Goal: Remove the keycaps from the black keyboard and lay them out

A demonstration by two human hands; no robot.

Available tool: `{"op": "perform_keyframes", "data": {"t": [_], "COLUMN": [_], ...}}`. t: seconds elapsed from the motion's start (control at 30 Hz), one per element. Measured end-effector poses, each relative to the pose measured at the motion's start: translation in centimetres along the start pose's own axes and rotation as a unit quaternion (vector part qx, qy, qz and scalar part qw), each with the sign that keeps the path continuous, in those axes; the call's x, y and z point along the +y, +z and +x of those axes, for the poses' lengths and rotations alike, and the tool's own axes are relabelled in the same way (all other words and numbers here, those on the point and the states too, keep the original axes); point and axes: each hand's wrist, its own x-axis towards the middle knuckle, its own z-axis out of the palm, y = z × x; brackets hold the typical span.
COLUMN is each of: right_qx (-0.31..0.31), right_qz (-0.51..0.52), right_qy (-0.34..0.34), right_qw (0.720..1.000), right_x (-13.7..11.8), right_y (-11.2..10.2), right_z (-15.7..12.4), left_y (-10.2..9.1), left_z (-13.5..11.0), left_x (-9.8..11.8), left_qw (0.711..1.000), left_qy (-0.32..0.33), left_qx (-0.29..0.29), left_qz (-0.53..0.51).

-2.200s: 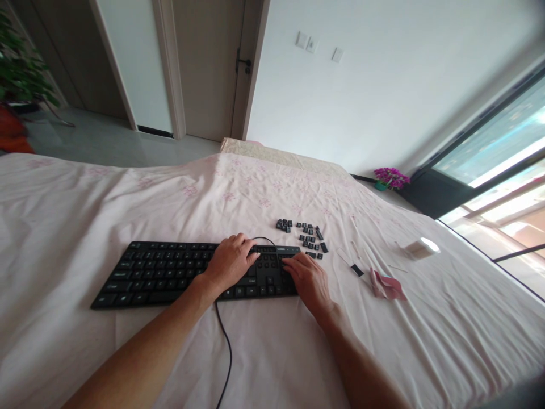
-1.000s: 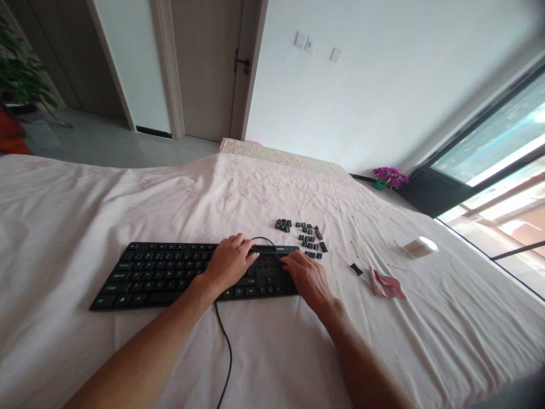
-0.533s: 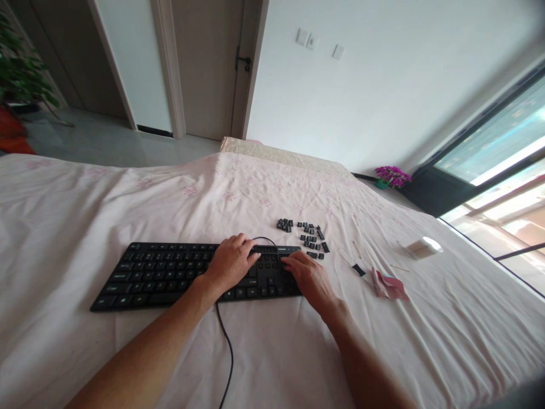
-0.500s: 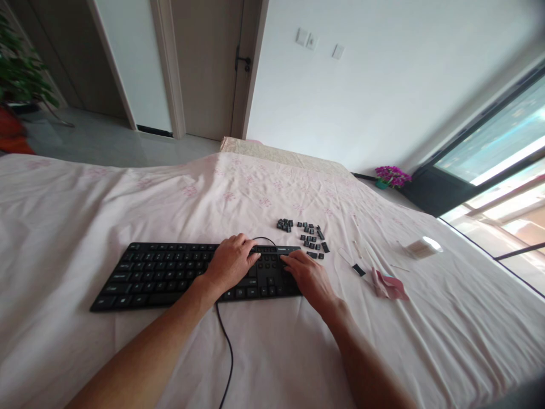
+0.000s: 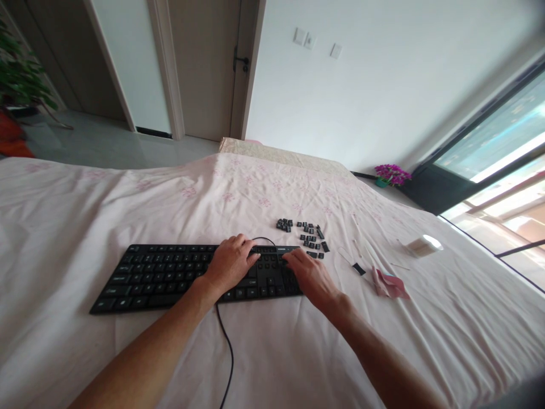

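Observation:
A black keyboard (image 5: 162,272) lies flat on the pink floral sheet. My left hand (image 5: 233,260) is over its middle, fingers bent across the back edge and thumb near the navigation keys, holding the keyboard. At the right end, my right hand (image 5: 307,271) reaches over the number pad with thumb and fingertips drawn together at its upper left. Whatever may be between those fingertips is too small to make out. Loose black keycaps (image 5: 309,238) lie in rows and a cluster just behind the right end. A black cable (image 5: 230,346) runs out from under the front edge.
Right of the keyboard lie a wire loop with a black handle (image 5: 359,269), a pink cloth (image 5: 389,284), cotton swabs (image 5: 357,248) and a white-lidded round tub (image 5: 424,246) on its side. The sheet (image 5: 170,199) is wrinkled. Beyond it are a door (image 5: 204,68) and pink flowers (image 5: 392,174).
My right hand has shifted slightly right over the number pad, its fingers still drawn together. My left hand stays in place on the keyboard.

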Motion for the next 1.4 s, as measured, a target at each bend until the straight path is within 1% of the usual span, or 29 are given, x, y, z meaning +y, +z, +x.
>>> {"op": "perform_keyframes", "data": {"t": [0.07, 0.1, 0.13, 0.17, 0.2, 0.23, 0.3, 0.33, 0.37, 0.4, 0.43, 0.5, 0.57, 0.63, 0.7, 0.8, 0.9, 0.97, 1.03, 1.1, 1.27, 1.4], "right_qx": [0.024, 0.038, 0.048, 0.055, 0.059, 0.063, 0.071, 0.072, 0.072, 0.067, 0.056, 0.036, 0.025, 0.022, 0.016, 0.011, 0.013, 0.014, 0.014, 0.013, 0.002, -0.003], "right_qz": [0.066, 0.119, 0.187, 0.269, 0.36, 0.452, 0.605, 0.661, 0.706, 0.742, 0.772, 0.814, 0.838, 0.85, 0.857, 0.86, 0.862, 0.858, 0.853, 0.851, 0.858, 0.862], "right_qy": [0.019, 0.036, 0.061, 0.096, 0.138, 0.183, 0.253, 0.271, 0.278, 0.279, 0.276, 0.272, 0.269, 0.265, 0.26, 0.249, 0.22, 0.205, 0.197, 0.191, 0.184, 0.186], "right_qw": [0.997, 0.992, 0.979, 0.957, 0.921, 0.871, 0.751, 0.696, 0.647, 0.605, 0.569, 0.512, 0.475, 0.454, 0.444, 0.445, 0.457, 0.471, 0.484, 0.489, 0.479, 0.471], "right_x": [0.6, 0.9, 1.1, 1.3, 1.4, 1.3, 0.9, 0.5, 0.0, -0.5, -1.0, -2.0, -2.8, -3.4, -3.7, -4.0, -4.1, -4.2, -4.3, -4.4, -4.5, -4.3], "right_y": [-0.5, -0.6, -0.5, -0.3, 0.0, 0.4, 1.1, 1.3, 1.5, 1.6, 1.7, 1.7, 1.7, 1.7, 1.7, 1.9, 2.1, 2.1, 2.1, 2.1, 1.9, 2.0], "right_z": [0.2, 0.3, 0.3, 0.3, 0.3, 0.2, -0.1, -0.2, -0.4, -0.5, -0.7, -0.8, -0.9, -0.8, -0.8, -0.9, -1.1, -1.2, -1.4, -1.4, -1.6, -1.6], "left_y": [0.0, 0.0, 0.0, 0.0, 0.0, 0.0, 0.0, 0.0, 0.0, -0.1, -0.1, -0.3, -0.6, -1.1, -1.6, -2.1, -2.1, -1.9, -1.6, -1.4, -1.3, -1.3], "left_z": [0.0, 0.0, 0.0, 0.0, 0.0, 0.0, 0.1, 0.1, 0.1, 0.1, 0.0, 0.0, -0.1, -0.2, -0.3, -0.6, -0.8, -0.9, -1.0, -1.1, -1.2, -1.3], "left_x": [0.0, -0.1, -0.1, -0.1, -0.1, -0.1, 0.0, 0.0, 0.1, 0.1, 0.2, 0.3, 0.4, 0.6, 0.8, 1.5, 2.5, 3.0, 3.4, 3.6, 3.9, 4.1], "left_qw": [1.0, 1.0, 1.0, 1.0, 1.0, 1.0, 1.0, 1.0, 1.0, 1.0, 1.0, 0.999, 0.998, 0.992, 0.98, 0.95, 0.927, 0.92, 0.918, 0.918, 0.917, 0.924], "left_qy": [0.001, 0.002, 0.003, 0.003, 0.003, 0.002, 0.002, 0.002, 0.003, 0.004, 0.006, 0.01, 0.022, 0.047, 0.077, 0.088, 0.071, 0.056, 0.043, 0.039, 0.047, 0.057], "left_qx": [0.003, 0.005, 0.006, 0.007, 0.007, 0.006, 0.006, 0.007, 0.007, 0.007, 0.007, 0.017, 0.038, 0.058, 0.058, 0.041, 0.021, 0.015, 0.022, 0.03, 0.035, 0.037], "left_qz": [0.0, 0.001, 0.0, -0.001, -0.002, -0.004, -0.009, -0.01, -0.011, -0.013, -0.015, -0.027, -0.053, -0.101, -0.175, -0.297, -0.367, -0.387, -0.393, -0.394, -0.395, -0.375]}}
